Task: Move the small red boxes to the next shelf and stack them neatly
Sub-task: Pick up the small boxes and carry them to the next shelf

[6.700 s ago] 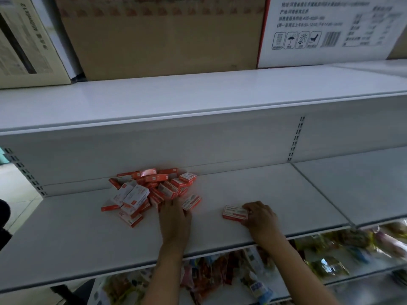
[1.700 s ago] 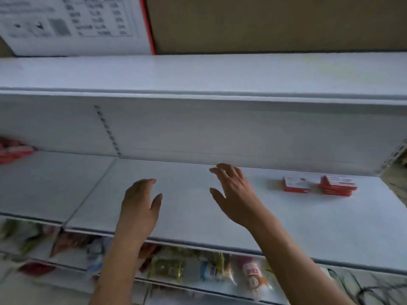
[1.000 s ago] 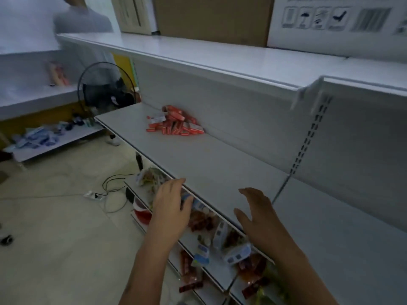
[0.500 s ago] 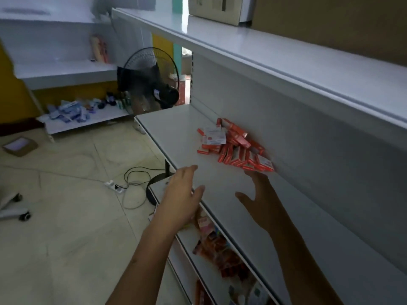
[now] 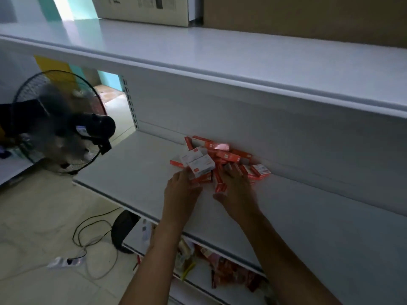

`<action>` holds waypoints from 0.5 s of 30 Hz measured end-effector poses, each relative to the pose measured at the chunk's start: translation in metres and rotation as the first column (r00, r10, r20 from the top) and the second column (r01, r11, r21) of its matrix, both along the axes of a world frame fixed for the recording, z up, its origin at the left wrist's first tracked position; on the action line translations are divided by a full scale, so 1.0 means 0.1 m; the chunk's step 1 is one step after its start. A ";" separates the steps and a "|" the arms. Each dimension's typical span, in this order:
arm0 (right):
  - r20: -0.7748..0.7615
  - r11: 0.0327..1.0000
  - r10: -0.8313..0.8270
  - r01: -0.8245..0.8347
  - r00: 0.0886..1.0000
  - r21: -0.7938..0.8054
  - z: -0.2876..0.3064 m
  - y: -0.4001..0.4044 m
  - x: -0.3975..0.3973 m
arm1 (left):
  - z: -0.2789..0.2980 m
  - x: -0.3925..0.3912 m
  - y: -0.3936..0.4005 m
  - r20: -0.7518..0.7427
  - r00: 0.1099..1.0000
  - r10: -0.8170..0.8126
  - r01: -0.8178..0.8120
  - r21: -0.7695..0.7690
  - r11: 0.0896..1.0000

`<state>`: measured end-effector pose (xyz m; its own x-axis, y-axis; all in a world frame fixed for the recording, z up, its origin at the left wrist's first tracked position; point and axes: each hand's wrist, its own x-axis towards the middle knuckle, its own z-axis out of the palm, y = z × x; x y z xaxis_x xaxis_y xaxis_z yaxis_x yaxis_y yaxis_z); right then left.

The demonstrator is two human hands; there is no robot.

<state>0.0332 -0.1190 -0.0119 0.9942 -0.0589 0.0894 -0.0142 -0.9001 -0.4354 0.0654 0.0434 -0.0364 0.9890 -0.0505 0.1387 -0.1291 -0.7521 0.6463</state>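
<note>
- Small red boxes (image 5: 222, 159) heaped loosely on the white middle shelf (image 5: 141, 172), pushed up against the back panel (image 5: 242, 119), near the shelf's left end; several tipped on edge, two with pale faces up on top of the heap
- Print on the box faces too small and blurred to read; number of boxes in the pile not countable, lower ones buried
- Left hand (image 5: 180, 192) at the near left side of the heap, fingers reaching under the pale-topped box; fingertips hidden by it, so whether pinching or only touching cannot be told
- Right hand (image 5: 239, 192) laid over the near right side, fingers straight and spread, thumb out to the side, resting on the boxes
- Half a second ago both hands hovering short of the pile with nothing touched; now in contact with it, and the view closer and more square to the shelf
- Bare shelf surface to the left of the heap as far as the rounded front edge, and a long clear stretch to the right, cut off by the frame
- Upper shelf (image 5: 220, 60) overhanging, carrying cardboard cartons (image 5: 308, 16) cropped at the top
- Lower shelf with packets (image 5: 229, 274), dim and half hidden by the forearms
- Black standing fan (image 5: 59, 122) beyond the left end, cable and power strip (image 5: 66, 261) on the tiled floor
</note>
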 end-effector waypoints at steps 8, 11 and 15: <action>0.090 0.968 -0.238 0.229 0.967 0.100 -0.04 0.38 0.09 | 0.03 0.33 0.15 0.107 0.982 -0.157 0.182 -0.295 0.938; 0.155 0.964 -0.237 0.213 0.959 0.159 -0.01 0.34 -0.06 | 0.01 0.34 0.20 0.135 0.962 -0.238 0.271 -0.345 0.899; 0.216 0.957 -0.257 0.217 0.942 0.191 -0.01 0.21 -0.32 | -0.06 0.34 0.21 0.157 0.922 -0.353 0.387 -0.384 0.838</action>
<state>0.0009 -0.0980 -0.0130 0.9008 -0.3235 0.2895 -0.0971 -0.8001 -0.5920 0.0992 0.0645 -0.0419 0.8931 -0.3342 0.3013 -0.4075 -0.3167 0.8565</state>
